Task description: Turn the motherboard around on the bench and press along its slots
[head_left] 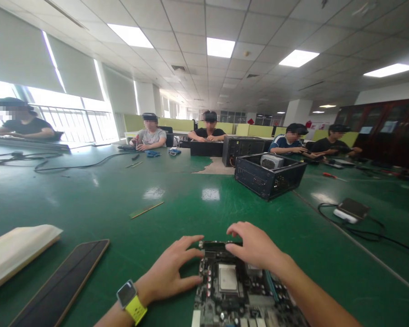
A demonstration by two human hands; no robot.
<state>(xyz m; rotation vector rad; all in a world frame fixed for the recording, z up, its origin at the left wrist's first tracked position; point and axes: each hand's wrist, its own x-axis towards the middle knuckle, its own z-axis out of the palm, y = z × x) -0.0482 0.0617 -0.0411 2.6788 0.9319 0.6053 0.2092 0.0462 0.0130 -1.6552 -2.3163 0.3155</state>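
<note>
A computer motherboard [214, 290] lies flat on the green table right in front of me, its lower part cut off by the picture edge. The square silver processor [228, 278] sits bare in its socket. At the board's left edge is my left hand [170, 270], fingers spread, with fingertips at or just over the rim; a watch with a yellow strap [135, 309] is on that wrist. My right hand [254, 244] reaches over the upper right part, thumb and bent fingers apart above the black strip [214, 246] along the far edge. Neither hand visibly grips anything.
To the left lie a dark flat panel [64, 281] and a pale wrapped pad [17, 254]. Ahead are a thin stick [147, 210] and an open black computer case [259, 179]. A black box with cables [353, 209] rests at right. Several people sit around the table.
</note>
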